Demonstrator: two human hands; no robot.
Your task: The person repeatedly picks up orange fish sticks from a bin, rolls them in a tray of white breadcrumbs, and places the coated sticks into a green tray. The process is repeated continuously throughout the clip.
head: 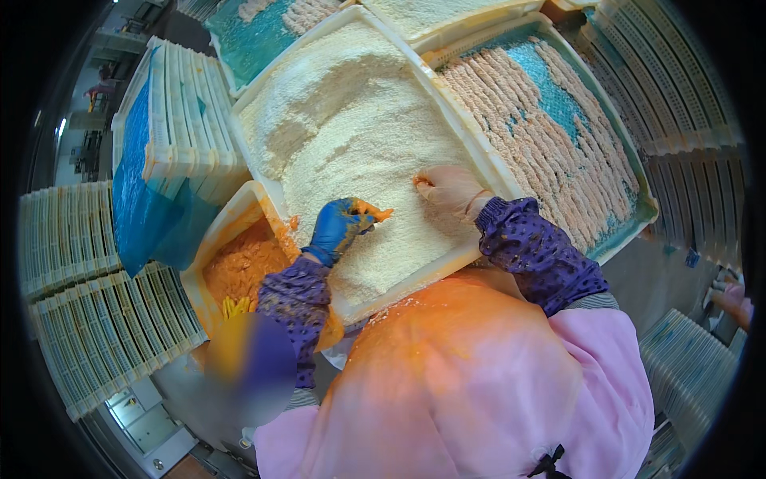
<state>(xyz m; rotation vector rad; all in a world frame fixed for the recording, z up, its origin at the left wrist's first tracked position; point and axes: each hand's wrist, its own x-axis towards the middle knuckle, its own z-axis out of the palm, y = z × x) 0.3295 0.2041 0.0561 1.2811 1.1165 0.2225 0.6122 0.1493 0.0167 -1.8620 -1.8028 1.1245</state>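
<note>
My left hand (344, 226), in a blue glove smeared with orange, holds a small strip of orange-coated raw meat (376, 212) over a large white tub of pale breadcrumbs (371, 161). My right hand (450, 190), in a clear glove, is at the crumbs near the tub's right wall; a bit of orange shows at its fingertips, and what it holds is mostly hidden. On the left, a smaller white tub (194, 275) holds orange marinated meat (245, 257). To the right, a tray lined with teal film (547, 75) bears rows of crumbed strips (508, 114).
Stacked white plastic trays (197, 114), with blue film (133, 173) hanging over them, stand left; more stacks (676, 84) stand right. Another filmed tray (251, 42) lies at the back. A co-worker's yellow-gloved hand (238, 306) is at the orange tub. Another person's hand (727, 293) shows far right.
</note>
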